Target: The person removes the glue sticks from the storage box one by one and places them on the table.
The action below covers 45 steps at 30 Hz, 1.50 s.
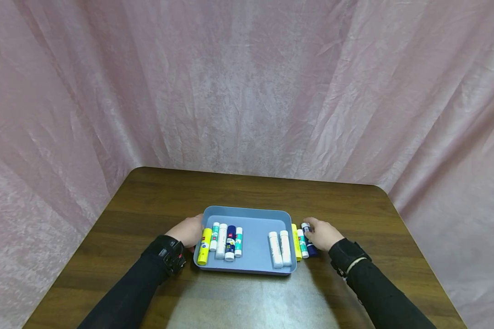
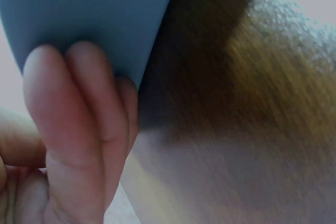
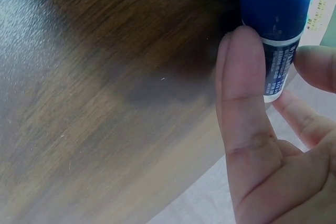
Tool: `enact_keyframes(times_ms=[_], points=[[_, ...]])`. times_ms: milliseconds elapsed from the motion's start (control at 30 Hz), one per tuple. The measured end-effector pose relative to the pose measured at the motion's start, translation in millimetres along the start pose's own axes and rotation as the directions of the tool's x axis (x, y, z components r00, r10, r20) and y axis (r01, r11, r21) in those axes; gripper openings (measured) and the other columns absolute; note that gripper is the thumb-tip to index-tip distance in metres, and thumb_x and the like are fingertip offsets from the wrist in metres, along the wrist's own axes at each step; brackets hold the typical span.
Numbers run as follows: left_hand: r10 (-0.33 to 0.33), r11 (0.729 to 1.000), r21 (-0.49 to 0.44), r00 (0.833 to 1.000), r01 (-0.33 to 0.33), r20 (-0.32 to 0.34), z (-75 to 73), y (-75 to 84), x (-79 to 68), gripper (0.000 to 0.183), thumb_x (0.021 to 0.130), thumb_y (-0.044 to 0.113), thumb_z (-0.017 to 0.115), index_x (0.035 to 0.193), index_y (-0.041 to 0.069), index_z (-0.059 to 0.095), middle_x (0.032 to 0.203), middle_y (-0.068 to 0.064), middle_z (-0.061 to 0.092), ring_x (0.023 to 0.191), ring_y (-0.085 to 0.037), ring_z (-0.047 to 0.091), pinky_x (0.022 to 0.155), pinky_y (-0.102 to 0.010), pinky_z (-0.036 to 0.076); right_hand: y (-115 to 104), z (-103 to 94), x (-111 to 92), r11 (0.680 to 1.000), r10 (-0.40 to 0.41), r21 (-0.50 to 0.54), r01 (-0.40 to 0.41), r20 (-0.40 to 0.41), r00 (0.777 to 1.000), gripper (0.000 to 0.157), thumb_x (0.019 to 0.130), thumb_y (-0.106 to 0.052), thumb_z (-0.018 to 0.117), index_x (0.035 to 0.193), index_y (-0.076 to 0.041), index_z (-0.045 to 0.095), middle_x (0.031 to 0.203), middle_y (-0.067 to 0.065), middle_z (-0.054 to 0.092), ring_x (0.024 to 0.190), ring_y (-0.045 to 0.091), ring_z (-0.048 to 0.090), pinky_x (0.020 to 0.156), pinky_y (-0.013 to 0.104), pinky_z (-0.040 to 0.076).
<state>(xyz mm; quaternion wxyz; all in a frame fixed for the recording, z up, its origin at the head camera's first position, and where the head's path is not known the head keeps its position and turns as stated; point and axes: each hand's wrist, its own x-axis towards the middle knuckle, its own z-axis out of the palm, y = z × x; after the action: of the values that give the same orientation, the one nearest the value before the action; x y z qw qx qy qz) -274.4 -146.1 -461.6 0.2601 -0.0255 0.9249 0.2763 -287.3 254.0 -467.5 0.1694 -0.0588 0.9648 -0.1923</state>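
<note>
A shallow blue-grey tray lies on the table. My left hand grips its left side, and in the left wrist view the fingers press against the tray's outer wall. To the right of the tray, my right hand pinches a dark blue glue stick between thumb and fingers. Beside that stick lie a teal-and-white glue stick and a yellow one, close along the tray's right rim.
Inside the tray on the left are a yellow stick, a white one, a dark blue one and two teal-and-white ones. Two white sticks lie at its right. A pink curtain hangs behind the wooden table.
</note>
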Motion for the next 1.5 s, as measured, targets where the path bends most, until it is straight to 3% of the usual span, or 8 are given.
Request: enact_keyframes(times_ms=[1500], points=[[0.001,1.0,0.008,1.0,-0.001,0.003,0.4,-0.1,0.3,0.051,0.109,0.015,0.041,0.157,0.003,0.03,0.102,-0.015,0.064,0.058,-0.022,0.061,0.046,-0.025,0.049,-0.8,2.5,-1.4,1.0,0.018,-0.016,-0.018,-0.001,1.0,0.048,0.101,-0.018,0.06,0.145,-0.002,0.052,0.132,0.025,0.064,0.11,0.033,0.064,0.102,0.061,0.049]])
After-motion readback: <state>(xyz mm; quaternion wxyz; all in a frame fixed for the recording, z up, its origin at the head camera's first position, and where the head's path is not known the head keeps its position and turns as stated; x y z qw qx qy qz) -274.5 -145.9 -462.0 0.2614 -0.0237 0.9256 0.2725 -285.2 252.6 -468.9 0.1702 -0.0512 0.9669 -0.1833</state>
